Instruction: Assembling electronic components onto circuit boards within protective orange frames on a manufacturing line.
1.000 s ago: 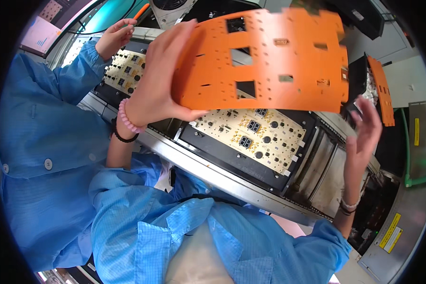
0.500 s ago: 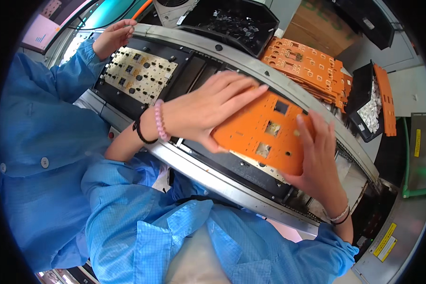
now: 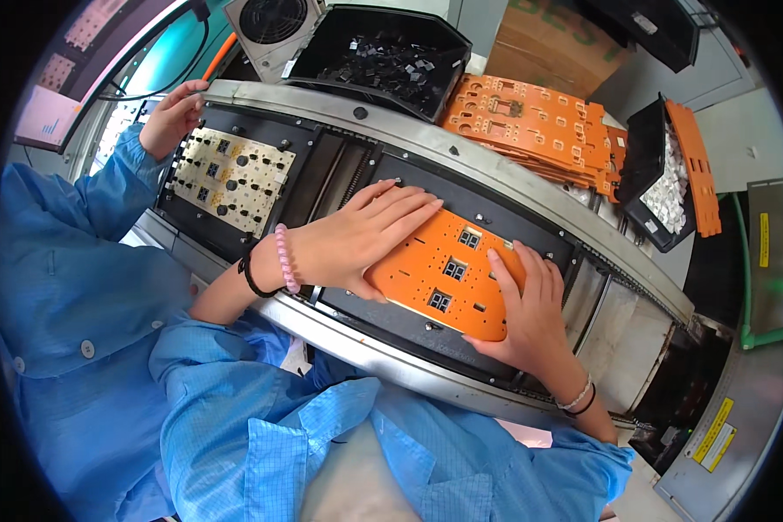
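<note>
An orange template plate [image 3: 426, 261] with rows of holes and square windows lies over a black carrier tray [image 3: 370, 317] on the conveyor. Small dark digit displays show through three of its windows. My left hand [image 3: 370, 244] grips its left end, fingers together along the far edge and thumb at the near edge. Around the right end is my right hand [image 3: 531, 300], its fingers over the top and thumb at the near corner. Pale board shows as a thin strip along the plate's near edge; the rest beneath is hidden.
On the left, another black carrier holds a pale circuit board [image 3: 230, 178], beside a co-worker's hand [image 3: 172, 117]. Beyond the metal rail [image 3: 322, 103] stand a black bin [image 3: 383, 56] of small dark parts, stacked orange plates [image 3: 531, 130] and a black box [image 3: 657, 178] of white pieces.
Both hands have lowered the orange plate onto the carrier, where it now lies flatter. Digit displays now fill its windows. The whole view has shifted somewhat.
</note>
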Motion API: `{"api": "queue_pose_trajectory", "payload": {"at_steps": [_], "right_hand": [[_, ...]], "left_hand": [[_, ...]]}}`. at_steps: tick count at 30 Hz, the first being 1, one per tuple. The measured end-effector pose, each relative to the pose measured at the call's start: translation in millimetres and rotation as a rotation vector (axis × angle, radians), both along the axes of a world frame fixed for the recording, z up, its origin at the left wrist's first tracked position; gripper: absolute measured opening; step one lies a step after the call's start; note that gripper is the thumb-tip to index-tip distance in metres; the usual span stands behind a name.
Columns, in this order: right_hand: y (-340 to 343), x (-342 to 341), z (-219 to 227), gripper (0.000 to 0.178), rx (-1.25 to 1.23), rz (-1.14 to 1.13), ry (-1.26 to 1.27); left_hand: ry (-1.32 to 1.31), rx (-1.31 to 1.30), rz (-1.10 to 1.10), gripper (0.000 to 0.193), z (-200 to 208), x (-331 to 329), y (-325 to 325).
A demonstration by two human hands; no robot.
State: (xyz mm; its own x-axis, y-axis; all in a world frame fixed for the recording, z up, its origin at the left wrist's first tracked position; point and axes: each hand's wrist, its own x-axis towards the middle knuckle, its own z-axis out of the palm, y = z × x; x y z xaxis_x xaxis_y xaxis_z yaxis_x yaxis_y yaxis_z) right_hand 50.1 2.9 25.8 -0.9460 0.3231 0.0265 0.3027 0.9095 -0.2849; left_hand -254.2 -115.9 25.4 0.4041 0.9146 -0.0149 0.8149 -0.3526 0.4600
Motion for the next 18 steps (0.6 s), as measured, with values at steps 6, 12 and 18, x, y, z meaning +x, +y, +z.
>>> {"api": "queue_pose_trajectory", "payload": {"at_steps": [6, 12, 18], "right_hand": [[3, 6, 2, 0.120, -0.020, -0.008, -0.029], [2, 8, 6, 0.121, -0.037, -0.010, -0.060], [0, 11, 3, 0.119, -0.037, -0.011, -0.070]], "left_hand": [[0.037, -0.048, 0.039, 0.133, 2, 12, -2], [0.092, -0.113, 0.045, 0.133, 8, 18, -2], [0.055, -0.032, 0.054, 0.137, -1, 23, -5]]}}
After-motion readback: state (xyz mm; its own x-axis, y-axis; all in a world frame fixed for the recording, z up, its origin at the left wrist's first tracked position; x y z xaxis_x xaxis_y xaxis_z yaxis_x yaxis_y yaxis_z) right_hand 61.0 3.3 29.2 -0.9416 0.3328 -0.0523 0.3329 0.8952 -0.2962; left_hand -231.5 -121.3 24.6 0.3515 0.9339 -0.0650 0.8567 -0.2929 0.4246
